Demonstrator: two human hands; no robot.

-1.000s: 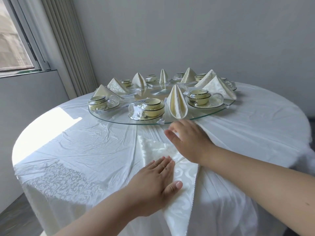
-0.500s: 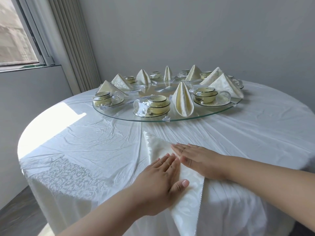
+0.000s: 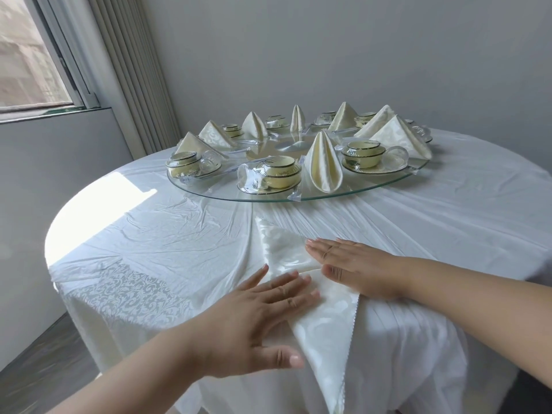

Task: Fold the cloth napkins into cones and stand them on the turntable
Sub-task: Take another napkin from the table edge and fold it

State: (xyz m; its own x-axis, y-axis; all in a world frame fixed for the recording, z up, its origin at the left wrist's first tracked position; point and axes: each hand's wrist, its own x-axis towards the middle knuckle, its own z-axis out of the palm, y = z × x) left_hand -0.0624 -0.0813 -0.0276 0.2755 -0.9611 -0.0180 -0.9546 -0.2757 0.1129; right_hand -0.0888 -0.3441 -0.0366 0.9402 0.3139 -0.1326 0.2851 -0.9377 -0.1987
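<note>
Both hands, left [image 3: 257,318] and right [image 3: 355,267], lie flat with straight fingers on the cream damask cloth napkin [image 3: 322,321], near the round glass turntable [image 3: 209,194].

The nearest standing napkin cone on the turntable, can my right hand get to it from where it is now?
Probably yes. The right hand lies flat on the unfolded napkin, and only bare tablecloth separates it from the cone at the turntable rim.

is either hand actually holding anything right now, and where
Nothing is gripped. The left hand and right hand lie flat, pressing the napkin on the table.
</note>
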